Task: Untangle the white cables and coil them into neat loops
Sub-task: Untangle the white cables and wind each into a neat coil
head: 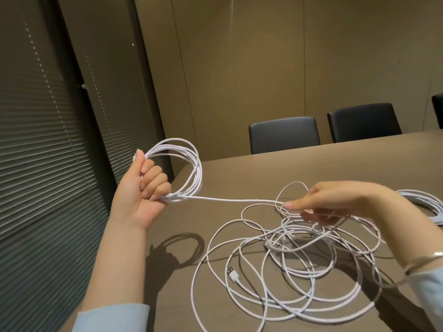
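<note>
My left hand [141, 188] is raised off the table's left edge and grips a coil of white cable [191, 164] made of several loops. One strand [235, 200] runs taut from that coil to my right hand [323, 202], which pinches it between thumb and fingers above the tangle. A loose tangle of white cable [287, 267] is spread over the brown table [239, 173] below my right hand. A USB plug [232, 274] lies at the tangle's left side. A finished coil [424, 202] lies at the far right, partly hidden by my right wrist.
Two dark chairs [284, 137] [363, 122] stand behind the table's far edge, and part of a third shows at the right border. Window blinds [48, 140] fill the left side. The table's corner lies near my left hand.
</note>
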`<state>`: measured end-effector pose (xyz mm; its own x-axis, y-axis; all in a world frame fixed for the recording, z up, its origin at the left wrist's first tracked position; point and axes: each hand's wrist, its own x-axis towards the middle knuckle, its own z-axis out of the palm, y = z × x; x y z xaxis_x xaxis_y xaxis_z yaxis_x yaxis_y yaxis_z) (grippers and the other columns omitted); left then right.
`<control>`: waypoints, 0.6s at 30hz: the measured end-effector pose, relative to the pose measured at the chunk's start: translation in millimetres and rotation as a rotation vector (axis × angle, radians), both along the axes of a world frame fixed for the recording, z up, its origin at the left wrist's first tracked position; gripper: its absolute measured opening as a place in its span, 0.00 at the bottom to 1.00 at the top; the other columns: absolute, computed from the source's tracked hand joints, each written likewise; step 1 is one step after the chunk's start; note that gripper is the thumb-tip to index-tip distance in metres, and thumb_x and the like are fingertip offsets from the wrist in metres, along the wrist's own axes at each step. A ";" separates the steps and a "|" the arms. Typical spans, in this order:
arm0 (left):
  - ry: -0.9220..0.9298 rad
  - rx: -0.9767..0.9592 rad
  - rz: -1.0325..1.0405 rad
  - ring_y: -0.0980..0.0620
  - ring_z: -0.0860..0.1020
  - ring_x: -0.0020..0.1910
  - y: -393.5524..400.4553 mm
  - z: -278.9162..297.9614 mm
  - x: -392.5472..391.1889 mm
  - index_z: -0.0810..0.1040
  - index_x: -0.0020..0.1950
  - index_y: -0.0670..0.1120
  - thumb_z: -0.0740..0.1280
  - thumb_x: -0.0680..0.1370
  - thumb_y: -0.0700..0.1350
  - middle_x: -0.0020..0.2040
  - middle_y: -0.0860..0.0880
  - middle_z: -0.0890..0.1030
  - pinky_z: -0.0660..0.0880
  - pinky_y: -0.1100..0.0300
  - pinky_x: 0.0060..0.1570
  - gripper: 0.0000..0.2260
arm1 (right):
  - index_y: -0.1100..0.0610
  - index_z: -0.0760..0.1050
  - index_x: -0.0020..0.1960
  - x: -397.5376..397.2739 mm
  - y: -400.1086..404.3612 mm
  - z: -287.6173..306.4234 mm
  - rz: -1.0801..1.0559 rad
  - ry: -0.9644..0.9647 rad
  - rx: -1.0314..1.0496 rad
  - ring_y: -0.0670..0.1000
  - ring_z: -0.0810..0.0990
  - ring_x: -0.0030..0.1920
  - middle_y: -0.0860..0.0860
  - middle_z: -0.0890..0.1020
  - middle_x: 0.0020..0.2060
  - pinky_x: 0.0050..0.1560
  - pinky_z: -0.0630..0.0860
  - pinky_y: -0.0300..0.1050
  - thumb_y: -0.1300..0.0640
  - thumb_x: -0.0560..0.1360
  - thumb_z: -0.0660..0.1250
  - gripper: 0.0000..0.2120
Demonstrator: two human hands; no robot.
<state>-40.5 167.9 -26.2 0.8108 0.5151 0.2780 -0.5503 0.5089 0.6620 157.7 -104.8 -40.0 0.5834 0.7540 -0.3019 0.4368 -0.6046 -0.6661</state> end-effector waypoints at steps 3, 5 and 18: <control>0.012 0.010 0.034 0.56 0.57 0.16 0.8 0.8 -0.8 0.64 0.30 0.49 0.56 0.82 0.56 0.20 0.53 0.58 0.52 0.67 0.18 0.22 | 0.58 0.83 0.39 4.1 -7.1 -0.3 -0.069 0.000 0.048 0.46 0.67 0.26 0.50 0.73 0.28 0.29 0.65 0.38 0.41 0.71 0.72 0.18; 0.049 0.049 0.075 0.56 0.56 0.17 -3.2 2.0 0.9 0.64 0.30 0.49 0.57 0.82 0.56 0.21 0.54 0.57 0.51 0.67 0.18 0.22 | 0.60 0.83 0.44 3.3 -4.4 1.3 -0.138 0.042 0.238 0.46 0.67 0.25 0.51 0.71 0.28 0.27 0.64 0.37 0.50 0.75 0.70 0.13; 0.203 0.276 0.114 0.58 0.55 0.16 -55.9 -1.3 43.6 0.64 0.33 0.47 0.60 0.80 0.58 0.20 0.53 0.57 0.51 0.67 0.17 0.21 | 0.61 0.79 0.45 -88.3 60.1 15.4 -0.101 0.140 1.136 0.49 0.66 0.23 0.53 0.74 0.31 0.23 0.61 0.37 0.60 0.76 0.69 0.04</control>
